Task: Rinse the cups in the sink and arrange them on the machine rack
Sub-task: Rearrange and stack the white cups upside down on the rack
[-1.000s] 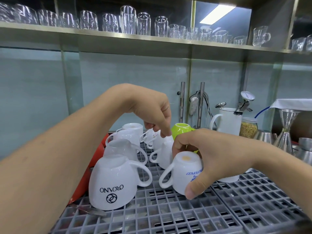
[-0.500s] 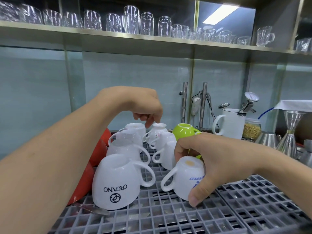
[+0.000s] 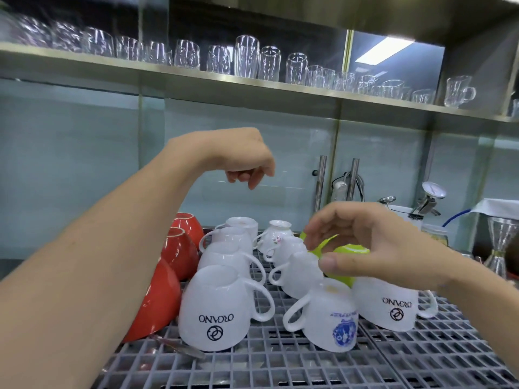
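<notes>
Several upturned cups stand on the grey grid rack point(image 3: 280, 369): a white ORGANO mug point(image 3: 216, 310) front left, a white cup with a blue print point(image 3: 331, 318) in the middle, another ORGANO mug point(image 3: 390, 307) to its right, a green cup point(image 3: 344, 259) behind, and red cups point(image 3: 179, 248) on the left. My right hand point(image 3: 373, 245) hovers above the blue-print cup and the green cup with loosely spread fingers and holds nothing. My left hand point(image 3: 244, 161) hangs raised above the back row of white cups, its fingers loosely curled and empty.
A steel shelf point(image 3: 252, 82) with several glasses runs overhead. A white pitcher point(image 3: 404, 214), a jar and steel jiggers point(image 3: 500, 248) stand at the right behind the rack. A spoon point(image 3: 179, 346) lies on the rack by the front ORGANO mug.
My right hand let go of the blue-print cup and lifted off it. My left hand rose away from the back cups. A second ORGANO mug now shows at the right.
</notes>
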Available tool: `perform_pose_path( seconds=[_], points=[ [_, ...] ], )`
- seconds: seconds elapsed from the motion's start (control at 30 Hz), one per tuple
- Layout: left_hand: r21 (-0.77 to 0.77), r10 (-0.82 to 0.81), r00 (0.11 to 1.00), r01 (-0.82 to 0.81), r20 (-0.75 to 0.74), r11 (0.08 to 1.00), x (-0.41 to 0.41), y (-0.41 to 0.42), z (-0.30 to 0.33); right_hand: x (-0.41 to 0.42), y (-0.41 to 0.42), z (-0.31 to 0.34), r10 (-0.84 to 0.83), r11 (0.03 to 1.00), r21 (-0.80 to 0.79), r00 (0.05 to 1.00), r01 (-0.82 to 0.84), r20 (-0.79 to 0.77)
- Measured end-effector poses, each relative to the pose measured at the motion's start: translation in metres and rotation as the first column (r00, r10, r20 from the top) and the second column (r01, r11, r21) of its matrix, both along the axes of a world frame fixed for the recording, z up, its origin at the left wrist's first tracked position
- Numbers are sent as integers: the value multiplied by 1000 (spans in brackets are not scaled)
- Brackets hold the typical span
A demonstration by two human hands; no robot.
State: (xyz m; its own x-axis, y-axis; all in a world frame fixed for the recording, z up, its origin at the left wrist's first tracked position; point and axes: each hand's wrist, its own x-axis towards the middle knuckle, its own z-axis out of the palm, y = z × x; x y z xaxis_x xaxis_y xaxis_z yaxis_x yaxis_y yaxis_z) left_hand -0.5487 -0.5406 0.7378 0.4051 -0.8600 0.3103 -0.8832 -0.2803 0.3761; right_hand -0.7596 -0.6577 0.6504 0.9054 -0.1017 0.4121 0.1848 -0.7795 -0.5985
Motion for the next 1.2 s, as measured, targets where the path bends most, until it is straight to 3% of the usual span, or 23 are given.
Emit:
perform_pose_path(
  seconds=[0.17,0.4,0.63,0.9,1.07,1.2],
  points=[
    [-152,-29,999,35,40,988,-12,24,12,16,9,15,-47,991,134,985,25,164],
    [-196,44,996,-28,81,980,12,51,-22,60,24,48,-119,992,-9,976,123,180],
    [-89,73,994,-66,76,994,23,66,-53,107,41,33,-207,967,-125,969,224,134],
    [94,27,997,-34,72,995,21,65,-67,104,41,2,-288,917,-286,958,277,5],
    [271,41,996,-61,80,961,17,64,-74,96,36,-8,-320,879,-408,940,247,-120],
    [320,52,995,-79,90,944,14,61,-80,92,38,-12,-326,844,-500,926,194,-191]
  ],
)
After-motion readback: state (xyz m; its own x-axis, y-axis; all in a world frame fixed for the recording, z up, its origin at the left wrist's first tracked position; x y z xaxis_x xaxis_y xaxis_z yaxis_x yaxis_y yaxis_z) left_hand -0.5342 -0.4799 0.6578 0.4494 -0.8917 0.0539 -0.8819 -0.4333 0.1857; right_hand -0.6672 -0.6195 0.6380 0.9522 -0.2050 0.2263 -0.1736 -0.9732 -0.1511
